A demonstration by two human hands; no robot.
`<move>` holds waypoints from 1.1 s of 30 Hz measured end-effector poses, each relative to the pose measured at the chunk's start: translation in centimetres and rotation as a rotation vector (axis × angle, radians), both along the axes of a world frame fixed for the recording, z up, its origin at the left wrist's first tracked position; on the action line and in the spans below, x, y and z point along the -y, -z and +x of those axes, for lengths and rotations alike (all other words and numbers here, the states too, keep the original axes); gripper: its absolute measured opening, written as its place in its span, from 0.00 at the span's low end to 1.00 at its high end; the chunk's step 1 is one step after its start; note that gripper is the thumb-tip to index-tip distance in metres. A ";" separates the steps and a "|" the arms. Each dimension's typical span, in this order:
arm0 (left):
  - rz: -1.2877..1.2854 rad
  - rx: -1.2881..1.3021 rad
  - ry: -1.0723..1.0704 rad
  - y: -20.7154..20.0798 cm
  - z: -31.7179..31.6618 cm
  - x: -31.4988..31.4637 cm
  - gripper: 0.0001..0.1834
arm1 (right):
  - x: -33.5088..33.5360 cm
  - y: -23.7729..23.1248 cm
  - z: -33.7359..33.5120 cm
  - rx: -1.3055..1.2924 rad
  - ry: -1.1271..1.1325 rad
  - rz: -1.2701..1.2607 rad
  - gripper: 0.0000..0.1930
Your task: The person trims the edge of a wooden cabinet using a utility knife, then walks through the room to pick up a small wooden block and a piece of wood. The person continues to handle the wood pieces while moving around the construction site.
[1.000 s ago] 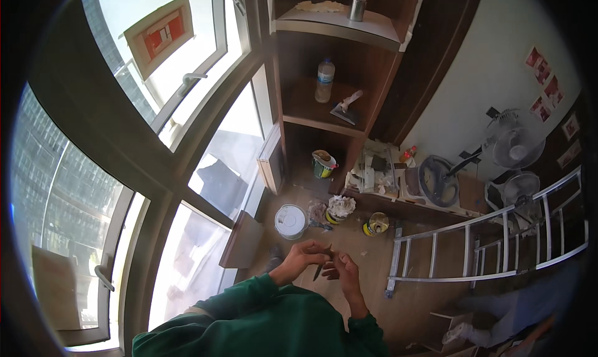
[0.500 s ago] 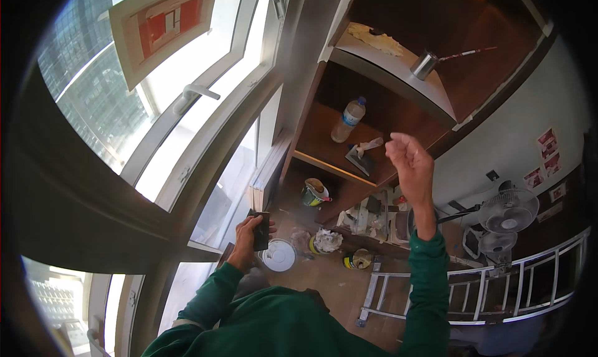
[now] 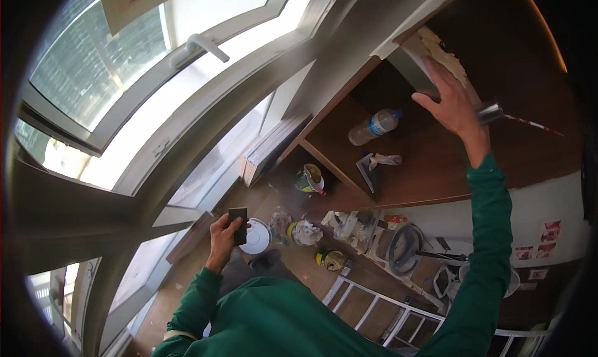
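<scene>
Green in the sleeves (image 3: 489,211), grasping a dark block (image 3: 238,226) upright in the left hand (image 3: 220,237), seen against a white bucket (image 3: 257,236) low beyond that hand's right side. Holding up the right hand (image 3: 458,108), released and spread wide, before the upper shelf (image 3: 403,70); cannot tell if touching it. Showing a can (image 3: 489,113) just right of the right hand and, left of and below that hand, a bottle (image 3: 375,126) and a scraper (image 3: 366,172). Including a tub (image 3: 309,179) right of and above the left hand.
</scene>
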State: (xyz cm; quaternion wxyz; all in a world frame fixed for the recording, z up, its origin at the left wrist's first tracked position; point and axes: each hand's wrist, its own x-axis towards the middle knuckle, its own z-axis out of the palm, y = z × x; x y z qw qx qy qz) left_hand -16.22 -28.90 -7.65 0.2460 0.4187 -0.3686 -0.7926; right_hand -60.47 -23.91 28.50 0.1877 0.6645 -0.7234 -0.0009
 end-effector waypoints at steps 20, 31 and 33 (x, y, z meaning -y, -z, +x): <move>-0.952 0.068 0.077 5.3 -28.0 7.6 0.15 | -1.7 0.7 -2.6 0.132 0.210 -0.009 0.32; -0.710 0.143 -0.081 9.6 -25.7 8.1 0.16 | -5.0 -0.2 -4.2 -0.150 0.272 -0.034 0.24; -0.695 0.165 -0.083 8.2 -26.3 9.0 0.17 | -5.4 -0.5 -4.3 -0.173 0.267 -0.028 0.26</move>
